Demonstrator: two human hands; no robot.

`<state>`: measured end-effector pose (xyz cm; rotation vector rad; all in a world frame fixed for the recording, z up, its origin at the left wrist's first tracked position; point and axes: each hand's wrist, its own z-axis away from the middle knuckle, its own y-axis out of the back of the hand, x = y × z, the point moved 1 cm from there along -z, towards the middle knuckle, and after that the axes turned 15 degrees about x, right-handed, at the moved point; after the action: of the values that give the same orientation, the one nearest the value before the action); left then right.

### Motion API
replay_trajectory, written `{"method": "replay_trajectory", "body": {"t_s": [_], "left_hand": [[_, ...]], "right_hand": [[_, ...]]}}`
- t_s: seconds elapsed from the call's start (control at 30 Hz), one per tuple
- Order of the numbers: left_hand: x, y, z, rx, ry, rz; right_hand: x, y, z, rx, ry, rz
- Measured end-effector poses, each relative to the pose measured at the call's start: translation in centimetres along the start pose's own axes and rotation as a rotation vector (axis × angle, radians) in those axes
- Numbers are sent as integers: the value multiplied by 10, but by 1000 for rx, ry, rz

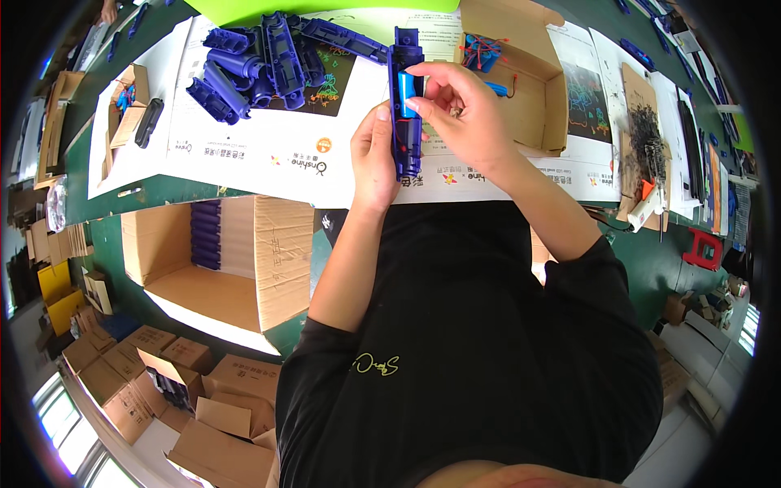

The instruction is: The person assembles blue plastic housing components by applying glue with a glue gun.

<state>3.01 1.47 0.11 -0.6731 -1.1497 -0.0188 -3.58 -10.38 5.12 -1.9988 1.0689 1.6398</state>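
My left hand is closed round a long dark blue plastic housing half, held upright at the middle of the table's near side. Inside its open trough lies a light blue cylindrical battery. The thumb and fingers of my right hand pinch the battery at its right side. A bit of red wire shows below it in the trough. To the left lies a heap of similar dark blue housing parts, one of them reaching close to the held housing.
An open cardboard box at the right holds blue batteries with red wires. A white glue gun with an orange tip lies at the right edge. Below the table stands a large open carton. Printed sheets cover the tabletop.
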Motion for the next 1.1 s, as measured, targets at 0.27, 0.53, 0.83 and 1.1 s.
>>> {"method": "replay_trajectory", "body": {"t_s": [0.27, 0.53, 0.83, 1.1], "left_hand": [[1, 6, 5, -64, 14, 9], [0, -2, 5, -87, -82, -138], [11, 5, 11, 98, -493, -464], [8, -2, 11, 101, -470, -673]], "right_hand": [[-5, 9, -19, -105, -246, -178], [-7, 20, -19, -272, -336, -186], [12, 85, -113, 243, -254, -450], [154, 189, -272, 821, -424, -418]]}}
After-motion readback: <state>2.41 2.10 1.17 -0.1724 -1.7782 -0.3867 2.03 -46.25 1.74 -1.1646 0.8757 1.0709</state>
